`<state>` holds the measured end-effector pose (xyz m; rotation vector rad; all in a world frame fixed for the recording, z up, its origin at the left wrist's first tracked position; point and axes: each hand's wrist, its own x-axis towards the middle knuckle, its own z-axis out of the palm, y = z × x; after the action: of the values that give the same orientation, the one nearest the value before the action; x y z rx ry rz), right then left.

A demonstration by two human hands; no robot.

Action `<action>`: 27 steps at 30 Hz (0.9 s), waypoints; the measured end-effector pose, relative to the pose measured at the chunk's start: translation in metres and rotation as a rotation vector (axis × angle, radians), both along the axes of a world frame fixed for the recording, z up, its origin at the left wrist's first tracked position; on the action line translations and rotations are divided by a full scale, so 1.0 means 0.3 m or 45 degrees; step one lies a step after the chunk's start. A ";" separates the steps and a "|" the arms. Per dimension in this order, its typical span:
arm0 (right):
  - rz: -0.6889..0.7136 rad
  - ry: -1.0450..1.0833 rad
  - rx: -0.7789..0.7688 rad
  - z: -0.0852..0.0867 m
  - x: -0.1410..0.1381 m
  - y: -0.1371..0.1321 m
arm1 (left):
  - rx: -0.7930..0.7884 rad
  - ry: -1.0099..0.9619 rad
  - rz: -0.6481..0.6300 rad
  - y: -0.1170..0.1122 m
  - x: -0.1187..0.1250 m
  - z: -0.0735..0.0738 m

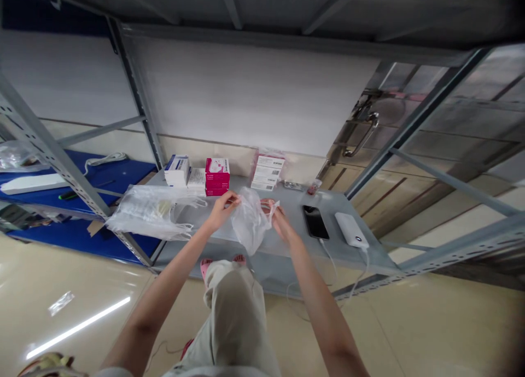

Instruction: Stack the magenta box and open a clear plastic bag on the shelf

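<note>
Centre of frame: you hold a clear plastic bag (248, 226) between both hands, just above the front part of the grey shelf (292, 204).

Left hand (223, 204): grip closed, fingertips pinched on the bag's upper left edge.

Right hand (279, 217): grip closed on the bag's upper right edge, fingers curled round the film.

The bag hangs slack between the two grips. Its lower end droops past the shelf's front edge, above your knee. You cannot tell whether anything is inside the bag.

Back of the shelf, behind your hands, left to right: a white-and-blue box (177, 170), a pink box (217, 177) standing upright, and a wrapped stack of white boxes (267, 172).

Left of centre: a heap of clear plastic bags (150, 212) lies on the shelf, near your left hand but apart from it.

Right of centre: a black phone (315, 222) lies flat, with a white power bank (351, 230) just beside it. A thin cable runs from each over the front edge.

Far left: a blue shelf (106, 174).
</note>
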<state>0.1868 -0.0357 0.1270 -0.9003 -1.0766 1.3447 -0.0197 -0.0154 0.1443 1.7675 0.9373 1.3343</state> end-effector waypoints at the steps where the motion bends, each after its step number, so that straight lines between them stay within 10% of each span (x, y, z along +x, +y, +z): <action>1: -0.104 0.018 0.008 -0.004 0.022 0.008 | -0.034 -0.057 0.033 0.006 -0.026 0.000; 6: -0.536 0.165 0.096 -0.026 0.154 0.031 | -0.100 -0.261 0.236 0.025 -0.159 0.005; 19: -0.559 0.437 -0.161 -0.060 0.186 0.097 | -0.284 -0.321 0.355 0.073 -0.107 -0.058; 27: -0.050 -0.330 -0.080 -0.193 0.000 -0.025 | -0.552 -0.240 0.682 0.160 -0.113 -0.179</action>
<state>0.1870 -0.0432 0.0692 -1.1601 -1.2123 1.2583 -0.0535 0.0325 0.0904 1.0797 1.5241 1.4438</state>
